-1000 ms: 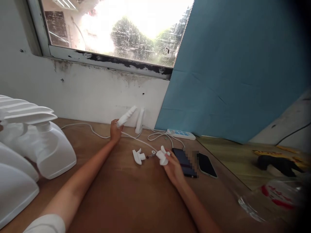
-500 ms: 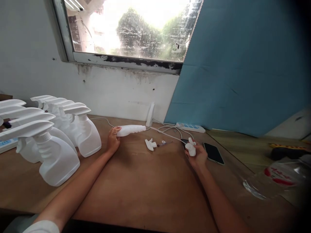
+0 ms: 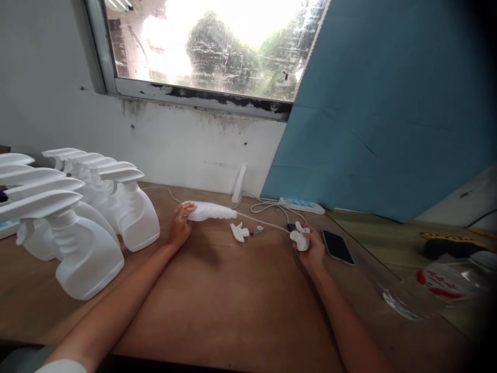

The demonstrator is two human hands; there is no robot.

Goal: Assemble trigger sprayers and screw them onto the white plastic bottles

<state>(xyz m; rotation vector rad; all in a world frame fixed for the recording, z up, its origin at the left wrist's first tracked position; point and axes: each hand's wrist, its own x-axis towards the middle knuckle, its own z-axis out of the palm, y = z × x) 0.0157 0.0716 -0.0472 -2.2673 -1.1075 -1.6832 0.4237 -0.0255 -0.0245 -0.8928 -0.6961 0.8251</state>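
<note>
My left hand (image 3: 182,221) is closed around the base end of a white plastic bottle (image 3: 212,211), which lies tilted with its neck toward the right. In my right hand (image 3: 312,249) is a white sprayer head (image 3: 300,238), partly hidden by the fingers. A thin pale tube (image 3: 264,221) runs from the bottle's neck to that head. Between my hands a loose white trigger (image 3: 239,232) lies on the table, with a small clear-and-brown part (image 3: 254,233) and a tiny white ring (image 3: 260,228) beside it.
Several assembled white spray bottles (image 3: 91,254) stand at the left. A white cover piece (image 3: 239,184) leans on the wall. Toward the back right are cables and a power strip (image 3: 302,205); a phone (image 3: 338,247) and a clear water bottle (image 3: 430,285) are at the right.
My right hand has shifted slightly left with the sprayer head, bringing it nearer the bottle. The bottle in my left hand has tipped a little, its neck now lower.
</note>
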